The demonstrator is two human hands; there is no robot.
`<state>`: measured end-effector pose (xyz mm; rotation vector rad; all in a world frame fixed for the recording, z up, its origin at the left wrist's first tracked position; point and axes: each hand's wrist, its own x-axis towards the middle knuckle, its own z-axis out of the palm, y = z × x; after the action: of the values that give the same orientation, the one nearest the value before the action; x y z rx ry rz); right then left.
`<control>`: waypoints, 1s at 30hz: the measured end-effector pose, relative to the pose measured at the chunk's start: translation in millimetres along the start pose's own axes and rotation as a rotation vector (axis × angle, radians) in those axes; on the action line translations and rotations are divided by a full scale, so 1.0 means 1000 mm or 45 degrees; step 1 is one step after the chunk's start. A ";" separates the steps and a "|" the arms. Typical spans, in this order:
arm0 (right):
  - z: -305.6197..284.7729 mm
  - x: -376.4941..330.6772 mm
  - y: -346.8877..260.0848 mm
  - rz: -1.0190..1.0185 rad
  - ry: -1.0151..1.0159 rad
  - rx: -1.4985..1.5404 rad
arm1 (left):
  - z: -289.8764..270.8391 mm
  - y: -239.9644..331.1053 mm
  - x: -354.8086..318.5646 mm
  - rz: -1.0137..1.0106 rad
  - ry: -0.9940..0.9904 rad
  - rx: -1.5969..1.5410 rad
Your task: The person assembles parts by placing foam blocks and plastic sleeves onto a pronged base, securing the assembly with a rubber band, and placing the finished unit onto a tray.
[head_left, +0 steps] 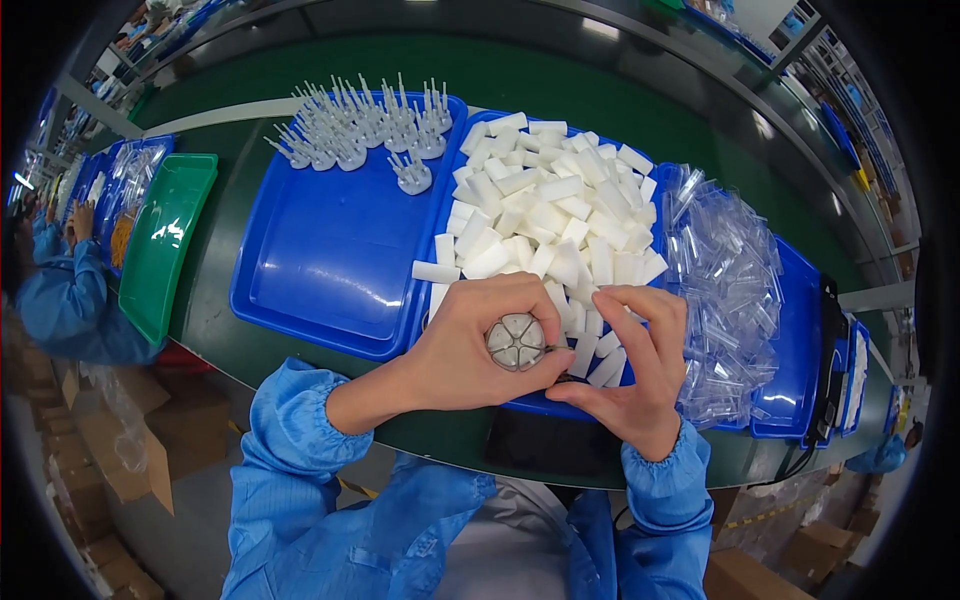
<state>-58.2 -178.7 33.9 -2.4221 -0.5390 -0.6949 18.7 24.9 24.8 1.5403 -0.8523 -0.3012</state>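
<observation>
My left hand (465,345) is wrapped round a round grey plastic piece (516,342), whose end facing up is split into wedge-shaped segments. The rest of that piece is hidden in the palm. Close by on the right, my right hand (645,365) is curved, with thumb and fingers apart and nothing plainly between them. A small dark thin bit shows beside the left thumb, too unclear to name. Just beyond both hands, white foam blocks (545,190) are heaped in a blue tray (445,215).
To the left, a blue tray (330,260) holds grey spiked plastic parts (370,125). On the right lie clear plastic tubes or sleeves (720,300) beside another blue tray (790,340). A green tray (168,245) stands farther left, near a co-worker in blue (75,300). Cardboard boxes (125,430) are below.
</observation>
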 end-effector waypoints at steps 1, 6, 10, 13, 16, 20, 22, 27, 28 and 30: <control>0.002 0.001 -0.001 -0.013 -0.008 0.006 | -0.001 0.001 -0.002 -0.004 0.019 0.016; 0.001 0.002 -0.006 -0.052 -0.047 -0.022 | -0.005 0.004 -0.001 -0.185 0.105 -0.179; 0.000 0.001 -0.012 -0.015 -0.064 -0.089 | -0.028 0.012 -0.001 -0.053 0.174 -0.101; 0.002 0.000 -0.013 -0.025 -0.062 -0.074 | -0.050 0.017 -0.007 0.005 0.346 -0.130; -0.001 -0.001 -0.015 -0.024 -0.075 -0.084 | -0.081 0.020 -0.022 -0.034 0.485 -0.127; -0.004 0.001 -0.019 0.009 -0.091 -0.082 | -0.140 0.018 -0.038 -0.045 0.712 -0.078; -0.006 0.000 -0.017 0.023 -0.093 -0.073 | -0.171 0.011 -0.039 -0.009 0.867 -0.058; -0.008 -0.001 -0.015 -0.012 -0.108 -0.069 | -0.264 -0.019 -0.028 -0.112 1.090 -0.074; -0.008 -0.001 -0.015 -0.007 -0.108 -0.067 | -0.277 -0.026 -0.023 -0.167 1.163 -0.087; -0.008 -0.001 -0.015 -0.001 -0.149 -0.074 | -0.304 -0.043 -0.015 -0.227 1.241 -0.089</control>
<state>-69.5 -172.4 44.6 -2.5287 -0.5735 -0.5789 218.3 259.0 34.3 1.4559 0.0624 0.2910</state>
